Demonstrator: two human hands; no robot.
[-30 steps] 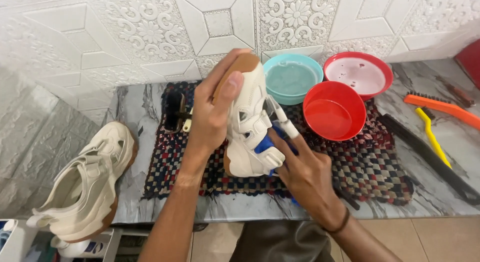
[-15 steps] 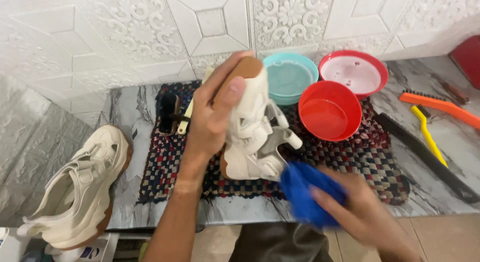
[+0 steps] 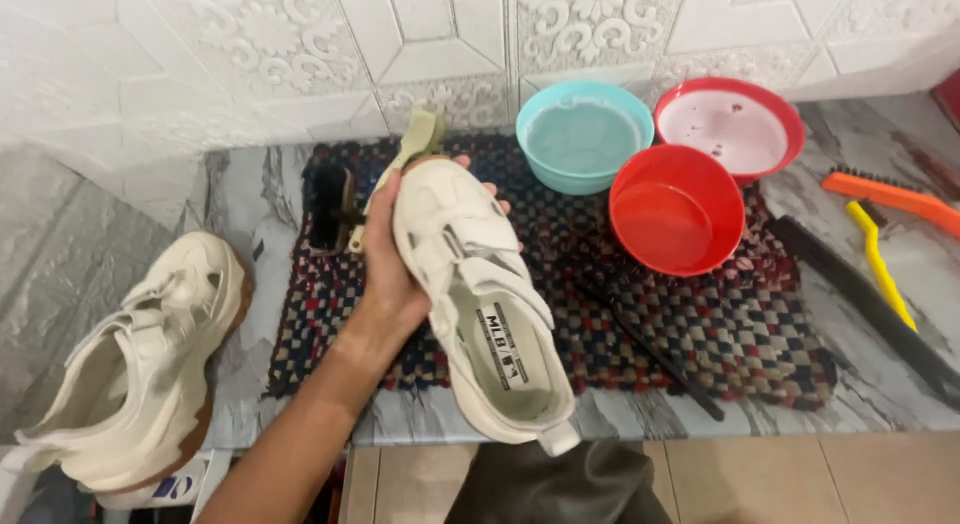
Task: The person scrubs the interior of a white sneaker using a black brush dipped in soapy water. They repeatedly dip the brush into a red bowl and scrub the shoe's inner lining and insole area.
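My left hand (image 3: 390, 259) grips a cream chunky sandal (image 3: 480, 304) by its side, holding it above a woven multicoloured mat (image 3: 720, 324) with the footbed facing up and the heel toward me. The straps hang loose. The matching second sandal (image 3: 140, 374) lies on its side at the left end of the marble counter (image 3: 880, 404). My right hand is out of view.
Behind the mat stand a turquoise bowl (image 3: 583, 134) of water, a red bowl (image 3: 678, 209) and a red-rimmed bowl (image 3: 730, 129). A black brush (image 3: 328, 209) and a pale brush (image 3: 415, 144) lie at the mat's left. Orange (image 3: 890, 196), yellow (image 3: 880, 264) and black (image 3: 860, 304) brushes lie right.
My right hand, with the blue cloth, has dropped out of view. My left hand has turned the sandal so its footbed faces up and lowered its heel toward me.
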